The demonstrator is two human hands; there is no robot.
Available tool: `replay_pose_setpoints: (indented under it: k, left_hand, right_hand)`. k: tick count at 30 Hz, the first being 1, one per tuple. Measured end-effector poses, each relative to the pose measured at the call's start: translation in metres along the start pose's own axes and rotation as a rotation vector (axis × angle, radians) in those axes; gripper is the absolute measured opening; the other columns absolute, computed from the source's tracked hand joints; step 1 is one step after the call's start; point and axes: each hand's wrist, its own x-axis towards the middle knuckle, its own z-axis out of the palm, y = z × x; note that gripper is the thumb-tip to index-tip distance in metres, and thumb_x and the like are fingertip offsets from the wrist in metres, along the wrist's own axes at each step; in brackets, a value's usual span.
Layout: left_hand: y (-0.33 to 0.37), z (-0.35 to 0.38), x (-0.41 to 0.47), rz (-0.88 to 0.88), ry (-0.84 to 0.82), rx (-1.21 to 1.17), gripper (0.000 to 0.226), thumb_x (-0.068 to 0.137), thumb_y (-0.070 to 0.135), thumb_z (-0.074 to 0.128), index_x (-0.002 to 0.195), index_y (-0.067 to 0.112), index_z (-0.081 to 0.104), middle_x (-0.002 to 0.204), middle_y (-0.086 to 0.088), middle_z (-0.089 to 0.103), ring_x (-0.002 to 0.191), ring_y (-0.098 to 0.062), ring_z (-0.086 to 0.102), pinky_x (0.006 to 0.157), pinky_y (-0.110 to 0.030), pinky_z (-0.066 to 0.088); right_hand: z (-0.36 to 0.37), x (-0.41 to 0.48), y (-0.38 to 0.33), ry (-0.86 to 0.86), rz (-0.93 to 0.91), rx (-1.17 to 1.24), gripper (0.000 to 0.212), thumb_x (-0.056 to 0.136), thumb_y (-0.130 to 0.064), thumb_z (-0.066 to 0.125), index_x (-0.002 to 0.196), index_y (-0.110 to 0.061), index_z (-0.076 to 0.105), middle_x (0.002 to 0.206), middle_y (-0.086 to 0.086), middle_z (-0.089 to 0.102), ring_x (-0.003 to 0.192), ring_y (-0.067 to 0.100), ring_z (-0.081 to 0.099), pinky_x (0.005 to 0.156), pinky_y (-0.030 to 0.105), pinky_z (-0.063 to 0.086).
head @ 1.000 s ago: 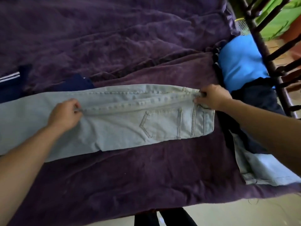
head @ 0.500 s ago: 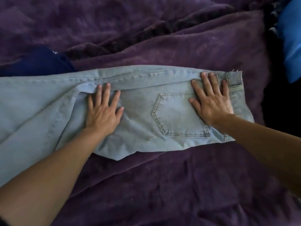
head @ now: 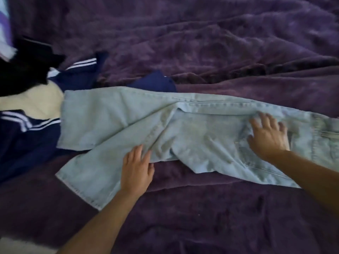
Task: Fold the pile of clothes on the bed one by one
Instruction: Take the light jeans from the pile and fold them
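Note:
Light blue jeans [head: 201,136] lie across the purple blanket [head: 201,43], waist to the right, legs to the left. The two legs are split apart at the left ends. My left hand [head: 136,167] rests flat and open on the near leg, fingers spread. My right hand [head: 267,136] presses flat and open on the seat near the back pocket. A pile of other clothes sits at the left: a navy garment with white stripes [head: 27,140], a black garment [head: 22,74] and a cream piece [head: 33,103].
Another navy piece [head: 156,81] pokes out behind the jeans. The rumpled purple blanket covers the bed all around. A pale floor patch [head: 22,246] shows at the bottom left corner.
The view has swung left, bringing the clothes pile in. My left hand slid down the near leg toward the left. My right hand moved left off the waistband onto the seat.

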Motion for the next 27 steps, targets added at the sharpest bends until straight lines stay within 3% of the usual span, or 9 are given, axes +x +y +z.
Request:
replay_pose_setpoints:
  k: [3, 5, 8, 11, 14, 18, 21, 24, 27]
  left_hand:
    - [-0.074, 0.001, -0.049, -0.108, -0.172, 0.122, 0.067, 0.062, 0.043, 0.080, 0.121, 0.018, 0.061, 0.133, -0.015, 0.050, 0.123, -0.036, 0.048, 0.097, -0.053, 0.041]
    - [-0.113, 0.009, -0.074, -0.125, -0.274, 0.153, 0.090, 0.049, 0.057, 0.082, 0.127, 0.018, 0.057, 0.134, -0.017, 0.048, 0.123, -0.039, 0.047, 0.096, -0.057, 0.040]
    - [-0.156, 0.026, -0.096, -0.005, -0.400, 0.177, 0.109, 0.038, 0.057, 0.085, 0.134, 0.018, 0.052, 0.141, -0.021, 0.044, 0.122, -0.042, 0.048, 0.092, -0.059, 0.041]
    - [-0.182, 0.032, -0.094, 0.116, -0.294, 0.084, 0.079, 0.040, 0.025, 0.091, 0.115, 0.017, 0.067, 0.125, -0.014, 0.060, 0.114, -0.035, 0.058, 0.087, -0.051, 0.048]
    - [-0.209, 0.007, -0.064, 0.072, -0.008, -0.296, 0.043, 0.058, -0.001, 0.079, 0.098, 0.012, 0.072, 0.097, -0.004, 0.069, 0.091, -0.024, 0.067, 0.077, -0.033, 0.053]
    - [-0.266, -0.064, 0.019, -0.255, 0.255, -0.749, 0.006, 0.080, 0.009, 0.062, 0.082, 0.005, 0.064, 0.058, -0.001, 0.055, 0.052, -0.011, 0.049, 0.053, -0.025, 0.040]
    - [-0.315, -0.093, 0.093, -0.379, 0.245, -0.868, 0.020, 0.086, 0.018, 0.062, 0.070, 0.009, 0.054, 0.060, 0.003, 0.047, 0.055, -0.009, 0.042, 0.050, -0.025, 0.033]
    - [-0.344, -0.082, 0.142, -0.520, 0.059, -0.931, 0.021, 0.088, 0.035, 0.062, 0.088, 0.015, 0.059, 0.076, 0.007, 0.055, 0.076, -0.014, 0.054, 0.064, -0.027, 0.042]
    - [-0.348, -0.054, 0.155, -0.602, -0.057, -0.920, 0.040, 0.084, 0.036, 0.062, 0.104, 0.002, 0.061, 0.095, -0.014, 0.064, 0.093, -0.032, 0.061, 0.072, -0.035, 0.046]
  right_hand:
    - [-0.003, -0.015, -0.096, -0.098, -0.181, 0.286, 0.042, 0.090, -0.026, 0.057, 0.131, -0.018, 0.055, 0.130, 0.009, 0.059, 0.116, 0.033, 0.056, 0.095, 0.042, 0.044]
    - [0.003, -0.021, -0.155, -0.139, -0.196, 0.507, 0.036, 0.091, -0.027, 0.059, 0.126, -0.017, 0.059, 0.113, 0.004, 0.069, 0.104, 0.027, 0.064, 0.087, 0.034, 0.048]
    - [0.012, -0.004, -0.228, -0.173, 0.068, 0.887, 0.047, 0.088, -0.034, 0.065, 0.129, -0.013, 0.056, 0.104, 0.002, 0.070, 0.095, 0.018, 0.066, 0.079, 0.025, 0.046]
    - [0.016, 0.023, -0.272, -0.204, 0.469, 1.269, 0.046, 0.079, -0.041, 0.075, 0.111, -0.010, 0.064, 0.089, 0.008, 0.067, 0.075, 0.023, 0.064, 0.067, 0.037, 0.055]
    - [0.004, 0.041, -0.295, -0.212, 0.639, 1.357, 0.022, 0.077, -0.030, 0.078, 0.075, -0.014, 0.063, 0.072, 0.004, 0.062, 0.056, 0.017, 0.056, 0.045, 0.023, 0.048]
    - [-0.031, 0.069, -0.316, -0.174, 0.685, 1.525, 0.012, 0.089, -0.020, 0.064, 0.084, -0.013, 0.055, 0.060, 0.003, 0.061, 0.044, 0.010, 0.057, 0.041, 0.019, 0.045]
    - [-0.064, 0.089, -0.340, -0.202, 0.613, 1.685, 0.017, 0.100, -0.020, 0.046, 0.084, -0.016, 0.051, 0.051, -0.003, 0.063, 0.042, 0.006, 0.060, 0.037, 0.015, 0.039]
    - [-0.075, 0.097, -0.363, -0.171, 0.561, 1.605, 0.015, 0.100, -0.023, 0.046, 0.098, -0.016, 0.059, 0.086, 0.002, 0.068, 0.066, 0.013, 0.068, 0.054, 0.024, 0.050]
    - [-0.050, 0.083, -0.380, 0.014, 0.260, 0.979, 0.033, 0.096, -0.029, 0.055, 0.126, -0.015, 0.059, 0.117, 0.009, 0.064, 0.098, 0.023, 0.064, 0.084, 0.041, 0.052]
